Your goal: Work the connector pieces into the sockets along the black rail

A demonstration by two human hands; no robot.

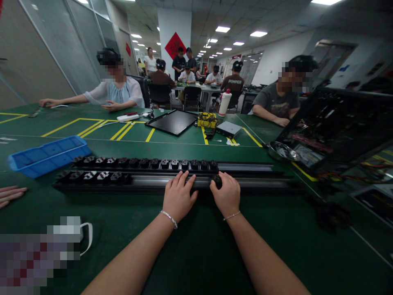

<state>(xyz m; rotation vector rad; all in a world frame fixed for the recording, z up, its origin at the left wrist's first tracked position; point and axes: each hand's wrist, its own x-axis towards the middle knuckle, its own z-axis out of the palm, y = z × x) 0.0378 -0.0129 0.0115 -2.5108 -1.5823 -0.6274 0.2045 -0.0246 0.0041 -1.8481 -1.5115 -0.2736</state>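
Note:
Two long black power tracks (251, 167) lie side by side across the green table in front of me. Along the back track sit several black socket modules (165, 164). More modules (90, 176) fill the left end of the front track (150, 181), with bare metal-grey channel to their right. My right hand (227, 191) has its thumb and fingers round one small black socket module (217, 181) on the front track. My left hand (179, 196) rests with outstretched fingers on the same track, just left of that module, gripping nothing.
A blue plastic bin (49, 155) stands to the left, near another person's hand (10, 194). Behind the tracks lie a flat black screen (173, 122), a yellow box (207, 120) with cables and a grey box (229, 129). A metal bowl (282, 151) and an open black case (344, 127) stand right.

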